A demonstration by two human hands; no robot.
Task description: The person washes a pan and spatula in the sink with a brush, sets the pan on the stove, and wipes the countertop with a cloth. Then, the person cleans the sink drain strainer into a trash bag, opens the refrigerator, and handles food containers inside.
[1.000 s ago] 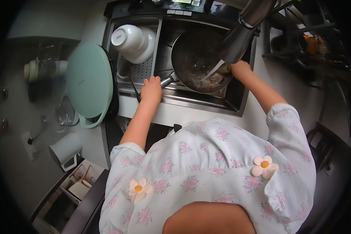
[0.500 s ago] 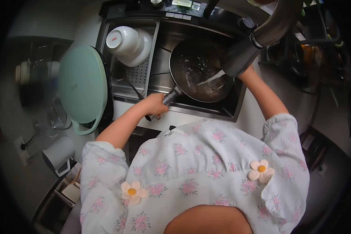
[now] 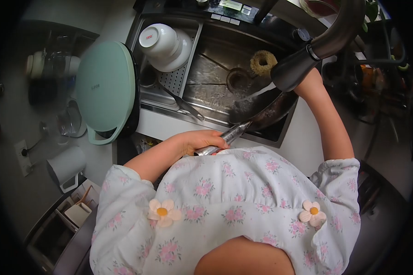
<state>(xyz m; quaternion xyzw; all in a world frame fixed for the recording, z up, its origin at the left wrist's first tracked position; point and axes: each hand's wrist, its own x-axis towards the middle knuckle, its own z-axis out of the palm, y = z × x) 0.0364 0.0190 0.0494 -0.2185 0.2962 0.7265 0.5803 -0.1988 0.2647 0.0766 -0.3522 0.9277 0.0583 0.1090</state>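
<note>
Pulled nearer the body and tipped since the earlier frame, the pan [image 3: 274, 113] no longer lies face up in the sink [image 3: 209, 94]; the scrub brush [image 3: 263, 63] now shows on the basin floor by the drain.

Head view: pan inclined at the near right part of the sink, under the faucet [image 3: 291, 71], its handle [image 3: 234, 133] reaching over the front edge. Left hand [image 3: 205, 140] is closed round the handle. Right hand [image 3: 310, 84] is beside the faucet head; its fingers are hidden, so its grip cannot be told. Water [image 3: 258, 93] runs down at the pan. Stacked white bowls [image 3: 164, 48] and a spatula [image 3: 184, 103] are at the drain tray [image 3: 169, 85].

Handling, as judged: rigid, fairly heavy at the bowl end, slippery where wet, not fragile. Proper hold is mid-handle, with the far rim supported against twisting.
</note>
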